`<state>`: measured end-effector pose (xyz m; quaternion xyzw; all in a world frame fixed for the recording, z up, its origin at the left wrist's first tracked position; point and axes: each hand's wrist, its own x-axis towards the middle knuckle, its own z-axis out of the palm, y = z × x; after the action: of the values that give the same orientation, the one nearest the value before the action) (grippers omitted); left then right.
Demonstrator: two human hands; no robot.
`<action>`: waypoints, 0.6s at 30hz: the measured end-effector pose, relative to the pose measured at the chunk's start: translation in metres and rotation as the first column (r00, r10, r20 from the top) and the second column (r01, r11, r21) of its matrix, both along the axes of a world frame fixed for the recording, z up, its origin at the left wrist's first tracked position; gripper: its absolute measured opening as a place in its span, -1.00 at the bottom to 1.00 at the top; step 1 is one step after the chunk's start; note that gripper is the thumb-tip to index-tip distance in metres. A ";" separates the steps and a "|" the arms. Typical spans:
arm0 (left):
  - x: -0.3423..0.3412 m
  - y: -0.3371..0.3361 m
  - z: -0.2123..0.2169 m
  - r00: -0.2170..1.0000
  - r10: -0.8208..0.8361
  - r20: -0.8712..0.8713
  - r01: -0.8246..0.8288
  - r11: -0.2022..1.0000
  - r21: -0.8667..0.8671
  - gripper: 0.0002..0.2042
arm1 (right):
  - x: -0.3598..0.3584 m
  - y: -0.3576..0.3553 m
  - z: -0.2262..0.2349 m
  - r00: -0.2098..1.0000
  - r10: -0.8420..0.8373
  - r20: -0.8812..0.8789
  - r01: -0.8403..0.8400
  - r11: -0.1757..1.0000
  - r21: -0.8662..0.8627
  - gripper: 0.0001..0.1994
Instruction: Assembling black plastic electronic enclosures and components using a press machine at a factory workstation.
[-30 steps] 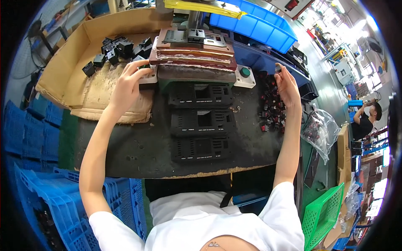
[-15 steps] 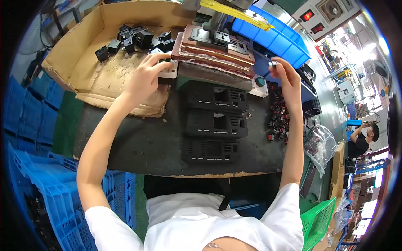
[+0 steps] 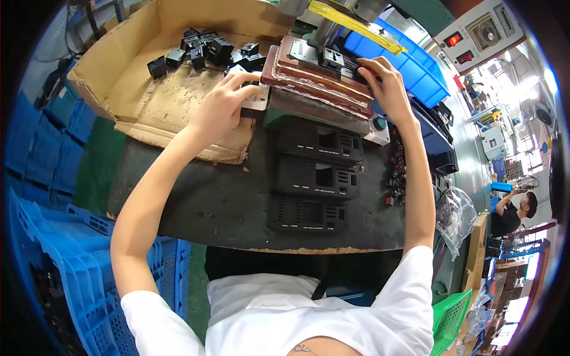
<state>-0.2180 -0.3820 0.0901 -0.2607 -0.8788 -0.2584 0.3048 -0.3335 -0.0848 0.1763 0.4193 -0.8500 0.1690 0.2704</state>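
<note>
My left hand (image 3: pixel 222 104) rests at the white button box (image 3: pixel 256 99) left of the press fixture. Its fingers and thumb are spread over the box, and it holds nothing. My right hand (image 3: pixel 389 89) is bent over the right end of the layered brown fixture (image 3: pixel 320 80). Its fingertips meet the end of a black slotted panel (image 3: pixel 304 52) lying on top; whatever they pinch is hidden. A black socket block (image 3: pixel 333 58) sits in the panel's middle. Three black panels with cutouts (image 3: pixel 317 175) lie in a column on the dark table, nearer me.
A cardboard tray (image 3: pixel 166 113) at the left holds several black socket blocks (image 3: pixel 199 50). Small red and black parts (image 3: pixel 396 172) lie beside my right forearm. Behind are a blue bin (image 3: pixel 415 65) and the press column. A green-button box (image 3: pixel 378 127) stands right of the fixture.
My right hand has moved left and away from me, from beside the fixture onto its right end. The small part earlier in its fingers is out of sight. My left hand stays at the button box.
</note>
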 end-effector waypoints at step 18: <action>-0.003 -0.002 -0.004 1.000 0.015 0.011 -0.015 1.000 -0.002 -0.60 | -0.006 0.000 -0.005 0.992 0.065 0.112 -0.047 0.987 -0.156 -0.87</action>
<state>-0.2210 -0.3839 0.0856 -0.2529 -0.8827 -0.2565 0.3017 -0.3395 -0.0847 0.1709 0.4106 -0.8368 0.2654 0.2466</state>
